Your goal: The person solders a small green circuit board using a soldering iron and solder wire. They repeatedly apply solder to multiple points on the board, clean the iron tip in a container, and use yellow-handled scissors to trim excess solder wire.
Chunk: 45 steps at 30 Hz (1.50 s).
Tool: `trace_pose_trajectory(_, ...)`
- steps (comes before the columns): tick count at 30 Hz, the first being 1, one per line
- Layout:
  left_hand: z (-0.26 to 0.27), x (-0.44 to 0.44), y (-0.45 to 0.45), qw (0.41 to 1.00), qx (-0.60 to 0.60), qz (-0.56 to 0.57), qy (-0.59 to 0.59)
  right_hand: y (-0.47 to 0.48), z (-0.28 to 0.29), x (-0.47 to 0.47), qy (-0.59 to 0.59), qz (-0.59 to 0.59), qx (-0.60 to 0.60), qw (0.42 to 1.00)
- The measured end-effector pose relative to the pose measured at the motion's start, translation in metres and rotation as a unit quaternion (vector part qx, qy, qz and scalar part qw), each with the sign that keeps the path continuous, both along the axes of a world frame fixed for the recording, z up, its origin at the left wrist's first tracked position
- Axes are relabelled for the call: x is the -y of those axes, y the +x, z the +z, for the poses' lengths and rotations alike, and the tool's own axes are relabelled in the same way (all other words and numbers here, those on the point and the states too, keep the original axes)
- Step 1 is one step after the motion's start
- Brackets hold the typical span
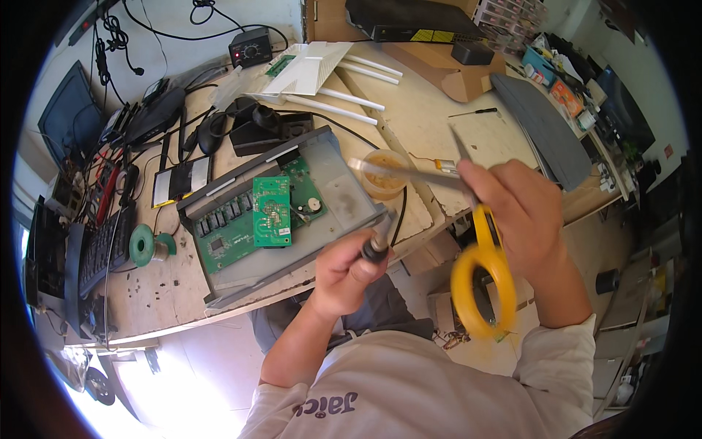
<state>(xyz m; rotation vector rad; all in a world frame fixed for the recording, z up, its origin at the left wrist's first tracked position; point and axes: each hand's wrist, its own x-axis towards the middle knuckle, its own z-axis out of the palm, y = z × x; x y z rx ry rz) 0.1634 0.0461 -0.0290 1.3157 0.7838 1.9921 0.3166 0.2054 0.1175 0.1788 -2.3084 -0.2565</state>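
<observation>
My left hand (348, 274) is closed around a dark-handled tool (375, 249) with a metal end; motion blur hides its exact kind. Higher and to the right, my right hand (521, 214) grips yellow-handled scissors (482, 274) near the pivot, blades apart and handle loops hanging down. One blade reaches left over a round plastic tub (386, 186) of yellowish-brown material. Left of my hands, an open grey metal housing (340, 192) lies on the bench with a large green circuit board (230, 247) inside. A smaller green circuit board (271, 211) rests on top of it.
Behind the housing are a black soldering iron stand (263, 131) and a white router (312, 71) with antennas. A solder spool (143, 245) and keyboard (107, 247) stand left. A screwdriver (482, 111) and a small battery (445, 165) lie right, near the wooden bench's edge (433, 219).
</observation>
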Motion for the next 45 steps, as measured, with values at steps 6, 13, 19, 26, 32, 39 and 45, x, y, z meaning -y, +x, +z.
trace_pose_trajectory(6,0.001,0.001,-0.006,1.000,-0.003,-0.023,-0.009,0.008,0.003,-0.001,-0.073,-0.019,0.005,0.997)
trace_pose_trajectory(13,-0.009,0.002,-0.004,1.000,-0.007,-0.001,-0.014,0.015,0.005,0.025,-0.010,0.014,0.018,1.000)
trace_pose_trajectory(19,-0.010,0.004,-0.003,1.000,-0.007,0.010,-0.013,0.016,0.009,0.033,-0.008,-0.001,0.034,0.999)
trace_pose_trajectory(26,-0.007,0.001,-0.002,0.997,-0.039,0.062,-0.010,0.010,0.008,0.028,-0.008,0.006,0.028,1.000)
trace_pose_trajectory(32,-0.008,-0.006,-0.002,0.987,-0.075,0.141,-0.024,0.004,-0.005,0.009,-0.044,0.027,0.030,0.998)
trace_pose_trajectory(39,0.006,0.003,0.004,0.973,-0.178,0.118,0.091,-0.005,0.004,-0.020,-0.041,-0.062,-0.009,0.997)
trace_pose_trajectory(45,0.000,-0.005,-0.002,0.986,-0.082,0.142,0.008,0.017,0.001,0.010,-0.045,0.035,0.006,0.998)
